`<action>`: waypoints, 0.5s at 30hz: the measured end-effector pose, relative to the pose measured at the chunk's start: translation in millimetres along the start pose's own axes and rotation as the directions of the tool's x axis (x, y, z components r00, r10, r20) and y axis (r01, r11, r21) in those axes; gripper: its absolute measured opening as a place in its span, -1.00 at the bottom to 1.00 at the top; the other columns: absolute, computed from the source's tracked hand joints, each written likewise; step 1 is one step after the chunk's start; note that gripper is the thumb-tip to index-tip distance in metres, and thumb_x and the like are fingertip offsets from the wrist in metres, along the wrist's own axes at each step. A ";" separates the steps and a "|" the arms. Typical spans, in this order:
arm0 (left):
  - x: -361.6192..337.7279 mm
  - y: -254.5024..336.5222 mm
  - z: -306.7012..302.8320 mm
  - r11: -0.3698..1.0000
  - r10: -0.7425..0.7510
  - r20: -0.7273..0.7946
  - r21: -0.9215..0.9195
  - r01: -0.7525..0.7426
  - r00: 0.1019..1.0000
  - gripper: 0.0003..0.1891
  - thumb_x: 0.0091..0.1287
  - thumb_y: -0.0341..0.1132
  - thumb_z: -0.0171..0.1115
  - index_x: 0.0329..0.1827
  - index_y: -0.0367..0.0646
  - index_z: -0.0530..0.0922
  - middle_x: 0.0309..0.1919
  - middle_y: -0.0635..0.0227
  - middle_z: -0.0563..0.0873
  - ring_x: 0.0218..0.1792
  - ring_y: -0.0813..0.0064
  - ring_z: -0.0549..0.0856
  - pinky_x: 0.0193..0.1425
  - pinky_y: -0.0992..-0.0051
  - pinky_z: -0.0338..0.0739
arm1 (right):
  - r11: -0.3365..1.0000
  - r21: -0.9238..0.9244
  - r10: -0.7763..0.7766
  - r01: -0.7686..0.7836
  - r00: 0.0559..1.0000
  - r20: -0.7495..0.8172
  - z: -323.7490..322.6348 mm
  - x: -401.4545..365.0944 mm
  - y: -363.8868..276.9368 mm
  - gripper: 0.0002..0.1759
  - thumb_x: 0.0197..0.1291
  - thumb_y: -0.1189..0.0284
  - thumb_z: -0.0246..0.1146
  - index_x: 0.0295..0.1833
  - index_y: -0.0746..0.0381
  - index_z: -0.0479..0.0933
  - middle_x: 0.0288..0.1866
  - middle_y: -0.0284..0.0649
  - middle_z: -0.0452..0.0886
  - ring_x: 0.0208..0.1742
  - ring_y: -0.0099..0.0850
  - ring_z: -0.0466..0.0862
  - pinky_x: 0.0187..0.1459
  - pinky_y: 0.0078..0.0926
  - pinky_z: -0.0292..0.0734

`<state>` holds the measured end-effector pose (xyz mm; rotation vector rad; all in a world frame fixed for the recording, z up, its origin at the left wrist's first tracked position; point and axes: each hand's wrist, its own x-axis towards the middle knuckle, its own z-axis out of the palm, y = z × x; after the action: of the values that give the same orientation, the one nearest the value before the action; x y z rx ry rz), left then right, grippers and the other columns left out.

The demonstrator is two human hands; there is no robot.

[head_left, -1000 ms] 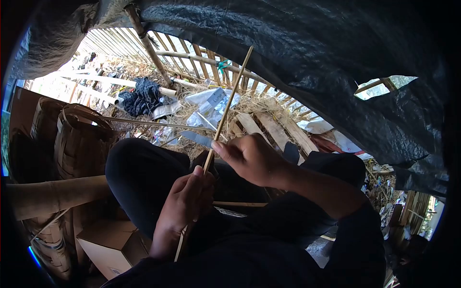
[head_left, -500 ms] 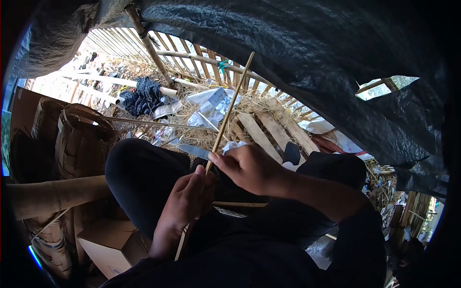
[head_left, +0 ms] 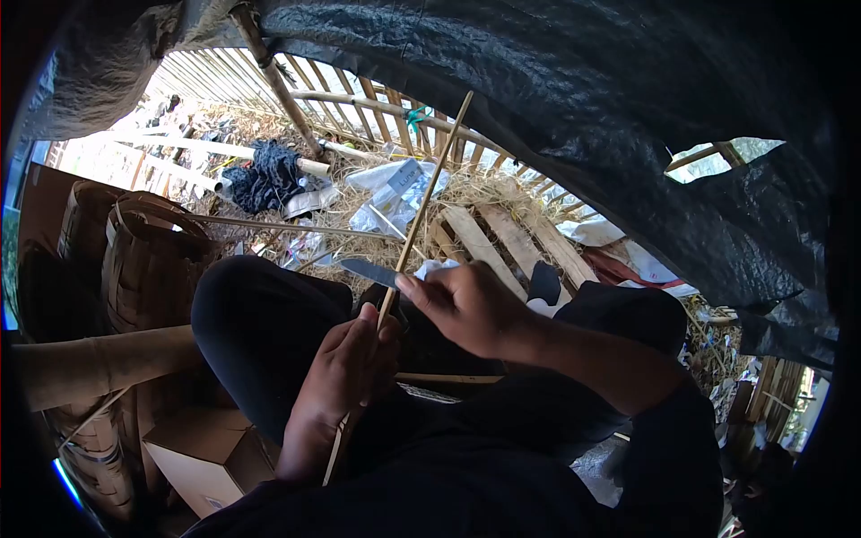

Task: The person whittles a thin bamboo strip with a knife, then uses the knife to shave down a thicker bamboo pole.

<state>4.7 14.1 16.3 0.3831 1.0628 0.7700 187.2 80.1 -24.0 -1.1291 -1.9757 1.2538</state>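
Observation:
A long, thin bamboo strip (head_left: 435,177) runs slantwise from my lap up toward the dark sheet. My left hand (head_left: 343,363) is closed around its lower part, thumb lying along the strip. Just above, my right hand (head_left: 466,309) grips a knife (head_left: 369,272); the handle is hidden in my fingers. The blade points left and crosses the strip, with my right thumb pressed against the strip close to the blade. The strip's lower end comes out below my left hand.
Woven bamboo baskets (head_left: 148,260) and a cardboard box (head_left: 202,453) stand at my left, near a thick bamboo pole (head_left: 112,366). Wooden slats (head_left: 484,247), straw and plastic scraps lie ahead. A dark plastic sheet (head_left: 574,99) hangs overhead before a bamboo fence (head_left: 359,108).
My right hand and the knife have shifted slightly up along the strip, and the blade has tilted and looks darker. My left hand keeps its hold, moving only a little.

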 end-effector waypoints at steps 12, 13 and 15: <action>-6.1 3.9 1.9 0.994 -0.025 0.025 -0.108 0.027 0.999 -0.59 0.59 0.05 -0.20 -0.29 -0.07 0.37 -0.71 0.60 0.28 -0.82 0.73 0.17 -0.73 0.65 0.05 | 0.991 0.097 0.098 -0.096 0.995 -0.007 -6.7 7.1 -6.8 -0.44 0.47 0.17 0.12 -0.56 0.33 0.46 -0.75 -0.28 0.39 -0.62 -0.65 0.31 -0.52 -0.41 0.26; -7.5 4.5 1.5 0.996 -0.019 0.013 -0.089 0.020 1.000 -0.58 0.59 0.05 -0.20 -0.29 -0.07 0.37 -0.71 0.59 0.29 -0.82 0.73 0.17 -0.73 0.65 0.04 | 0.988 0.152 0.001 -0.001 1.000 -0.004 0.8 2.5 -8.5 -0.42 0.47 0.14 0.11 -0.57 0.32 0.46 -0.75 -0.30 0.38 -0.61 -0.65 0.31 -0.51 -0.42 0.27; -4.0 3.5 3.4 0.996 -0.042 0.014 -0.083 0.043 0.999 -0.58 0.59 0.06 -0.20 -0.29 -0.08 0.37 -0.71 0.59 0.29 -0.82 0.72 0.18 -0.73 0.64 0.05 | 0.997 -0.024 0.081 -0.079 0.994 0.079 -16.7 11.8 0.8 -0.37 0.48 0.07 0.07 -0.59 0.30 0.45 -0.75 -0.32 0.37 -0.62 -0.64 0.32 -0.51 -0.44 0.27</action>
<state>5.4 13.8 22.7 0.2933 1.0212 0.7708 194.5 98.1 -17.6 -1.1961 -2.0242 1.3415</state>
